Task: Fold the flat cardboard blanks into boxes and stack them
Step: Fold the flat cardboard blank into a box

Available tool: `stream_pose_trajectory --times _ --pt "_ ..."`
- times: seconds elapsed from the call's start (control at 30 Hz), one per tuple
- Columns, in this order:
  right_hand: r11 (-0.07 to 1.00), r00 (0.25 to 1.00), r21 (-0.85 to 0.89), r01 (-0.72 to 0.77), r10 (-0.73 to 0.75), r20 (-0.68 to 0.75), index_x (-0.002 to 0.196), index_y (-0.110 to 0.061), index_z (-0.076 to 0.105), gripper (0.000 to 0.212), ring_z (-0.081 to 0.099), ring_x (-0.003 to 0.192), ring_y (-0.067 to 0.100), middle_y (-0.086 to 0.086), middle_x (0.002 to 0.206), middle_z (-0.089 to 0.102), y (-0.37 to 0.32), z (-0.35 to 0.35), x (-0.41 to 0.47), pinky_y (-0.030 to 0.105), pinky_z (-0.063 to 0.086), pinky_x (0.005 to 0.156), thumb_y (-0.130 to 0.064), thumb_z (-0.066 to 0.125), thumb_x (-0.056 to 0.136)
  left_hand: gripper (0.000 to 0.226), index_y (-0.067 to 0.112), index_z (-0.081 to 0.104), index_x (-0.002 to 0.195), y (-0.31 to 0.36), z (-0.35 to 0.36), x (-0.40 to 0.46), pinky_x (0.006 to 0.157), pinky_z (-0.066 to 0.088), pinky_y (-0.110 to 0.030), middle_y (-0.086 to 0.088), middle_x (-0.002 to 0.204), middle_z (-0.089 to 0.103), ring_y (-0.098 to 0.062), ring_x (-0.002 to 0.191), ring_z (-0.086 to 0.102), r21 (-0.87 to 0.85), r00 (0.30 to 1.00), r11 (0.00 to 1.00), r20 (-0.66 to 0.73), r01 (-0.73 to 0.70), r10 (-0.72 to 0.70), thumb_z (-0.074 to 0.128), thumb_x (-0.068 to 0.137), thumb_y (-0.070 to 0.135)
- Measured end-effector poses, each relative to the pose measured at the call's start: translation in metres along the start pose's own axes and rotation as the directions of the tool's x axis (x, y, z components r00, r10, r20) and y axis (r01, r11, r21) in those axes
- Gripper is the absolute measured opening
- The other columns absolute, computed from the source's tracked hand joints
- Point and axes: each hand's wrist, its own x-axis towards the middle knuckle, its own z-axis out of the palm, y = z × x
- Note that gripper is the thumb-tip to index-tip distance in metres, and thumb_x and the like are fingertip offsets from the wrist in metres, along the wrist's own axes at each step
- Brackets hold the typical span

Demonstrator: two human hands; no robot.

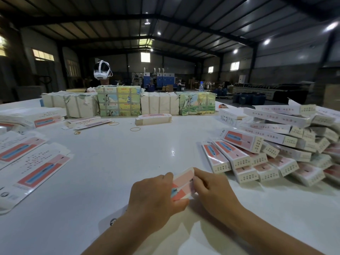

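A pink-and-white cardboard blank (184,183) sits low over the near edge of the white tabletop (128,162), caught between both hands — the left hand (156,196) curls round its near end with the thumb pressed along the lower edge, while the right hand (211,188) pinches the far end with bent fingers. The rest of the blank runs back under the left wrist, hard to make out. To the right lies a loose heap of folded boxes (276,144), most of them showing their dotted end flaps. To the left, flat blanks (36,166) lie spread out printed side up. Farther back, a small stack of blanks (152,119) and a few rubber bands (135,129) rest on the tabletop — behind them stands a row of wrapped bundles (119,102), and beyond that another person wearing a white headset (102,69).
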Motion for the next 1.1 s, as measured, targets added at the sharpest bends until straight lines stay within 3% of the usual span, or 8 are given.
stream_pose_trajectory --times 0.27,0.4,0.53,0.63,0.73,0.87,0.97,1.1 --pt "0.996 0.993 0.091 0.003 -0.014 0.121 0.103 -0.031 0.044 0.007 0.063 0.081 0.002 -0.016 0.091 0.063 -0.001 0.005 -0.001 0.013 0.051 0.070 -0.026 0.045 0.098 0.061 0.035 0.041 0.116 -0.005 0.002 0.003 0.057 0.032 -0.017 0.018 0.112 0.059 -0.010 0.078 0.053 0.051 0.999 0.999 -0.045 0.007 -0.005 0.037 0.076 0.080" --pt "0.996 0.957 0.091 0.018 -0.044 0.285 0.128 -0.053 0.012 0.060 0.049 0.101 -0.017 -0.027 0.120 0.046 0.000 0.000 0.004 -0.003 0.036 0.078 -0.031 0.055 0.093 0.057 0.035 0.045 0.115 -0.018 0.002 0.008 0.063 0.038 -0.019 0.016 0.107 0.060 -0.008 0.076 0.050 0.001 1.000 1.000 -0.006 -0.019 0.019 0.045 0.076 0.076" --pt "0.954 0.908 -0.068 0.293 -0.256 0.333 0.140 -0.055 -0.006 0.090 -0.001 0.138 -0.011 -0.034 0.151 -0.011 0.011 -0.012 0.010 0.009 0.015 0.106 -0.030 0.062 0.085 0.064 0.034 0.049 0.110 -0.027 0.000 0.009 0.070 0.046 -0.021 0.014 0.102 0.063 -0.008 0.081 0.057 -0.070 0.994 0.992 0.036 -0.103 0.106 0.046 0.067 0.081" --pt "0.837 0.850 -0.257 0.483 -0.378 0.367 0.150 -0.033 0.022 0.074 0.019 0.136 0.005 -0.012 0.151 0.026 0.017 -0.018 0.009 0.019 0.028 0.105 -0.030 0.062 0.087 0.068 0.039 0.047 0.121 -0.034 -0.001 0.007 0.071 0.046 -0.014 0.020 0.106 0.059 -0.005 0.082 0.054 -0.199 0.982 0.973 0.123 -0.120 0.146 0.050 0.067 0.080" --pt "0.712 0.833 -0.434 0.552 -0.446 0.326 0.148 -0.023 0.031 0.067 0.036 0.123 0.016 -0.002 0.138 0.045 0.018 -0.016 0.011 0.026 0.035 0.094 -0.037 0.059 0.089 0.065 0.035 0.046 0.131 -0.032 -0.001 0.006 0.085 0.043 -0.016 0.019 0.120 0.056 -0.003 0.097 0.055 -0.190 0.982 0.963 -0.037 -0.190 0.186 0.058 0.076 0.066" --pt "0.748 0.941 -0.583 0.317 -0.325 0.095 0.144 -0.026 0.037 0.058 0.038 0.116 0.018 0.002 0.131 0.048 0.023 -0.050 0.039 0.037 0.042 0.095 -0.043 0.054 0.091 0.051 0.013 0.068 0.111 -0.029 -0.002 0.009 0.080 0.052 -0.042 -0.003 0.112 0.067 -0.026 0.101 0.065 -0.020 0.893 0.966 -0.387 -0.260 0.232 0.066 0.068 0.040" --pt "0.873 0.957 -0.477 0.103 -0.217 -0.190 0.138 -0.022 0.048 0.049 0.046 0.098 0.015 0.005 0.114 0.055 0.027 -0.097 0.072 0.028 0.043 0.075 -0.039 0.055 0.092 0.039 0.019 0.067 0.112 -0.031 0.006 0.008 0.089 0.047 -0.043 0.004 0.116 0.064 -0.023 0.111 0.059 -0.097 0.948 0.979 -0.285 -0.177 0.143 0.066 0.078 0.039" --pt "0.927 0.886 -0.365 -0.081 -0.100 -0.452 0.130 -0.021 0.057 0.040 0.045 0.070 0.006 -0.001 0.094 0.046 0.040 -0.144 0.098 0.018 0.037 0.053 -0.035 0.055 0.093 0.050 0.036 0.055 0.118 -0.031 0.028 0.009 0.097 0.033 -0.023 0.024 0.124 0.049 -0.003 0.122 0.040 -0.219 0.994 0.972 -0.087 -0.085 0.068 0.030 0.081 0.057"
